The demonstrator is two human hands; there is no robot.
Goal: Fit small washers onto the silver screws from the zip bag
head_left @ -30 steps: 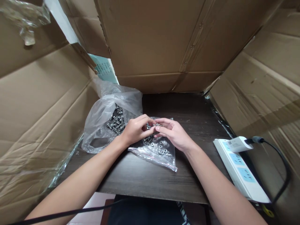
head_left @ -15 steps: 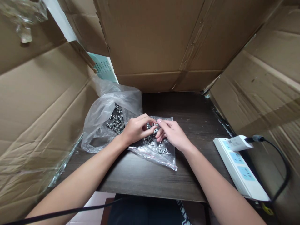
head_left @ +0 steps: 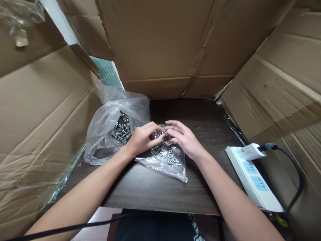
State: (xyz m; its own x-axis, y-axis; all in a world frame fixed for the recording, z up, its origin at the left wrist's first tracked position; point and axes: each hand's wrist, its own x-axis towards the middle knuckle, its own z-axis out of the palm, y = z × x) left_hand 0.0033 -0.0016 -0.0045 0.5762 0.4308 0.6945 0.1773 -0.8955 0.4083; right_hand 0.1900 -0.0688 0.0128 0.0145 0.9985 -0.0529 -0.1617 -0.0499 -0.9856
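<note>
Both hands meet above a clear zip bag (head_left: 173, 170) lying flat on the dark table. My left hand (head_left: 144, 138) is closed in a pinch, thumb and index finger on a small silver fastener (head_left: 165, 133); whether it is a bolt, a nut or both together, I cannot tell. From the right, the thumb and fingertips of my right hand (head_left: 184, 139) close on the same piece, with the other fingers loosely bent. Several metal nuts (head_left: 171, 156) rest on the bag below, and more hardware there is partly hidden by my hands.
Left of my hands, a crumpled translucent plastic bag (head_left: 100, 125) holds a heap of silver bolts (head_left: 122, 131). A white power strip (head_left: 264, 194) with a plugged-in adapter (head_left: 252, 152) and black cable stands at right. Cardboard walls (head_left: 160, 43) enclose the table's back and sides.
My right hand's fingers have uncurled and lifted around the small fastener, from tucked under to reaching over it. My left hand keeps its pinch. The view has shifted slightly.
</note>
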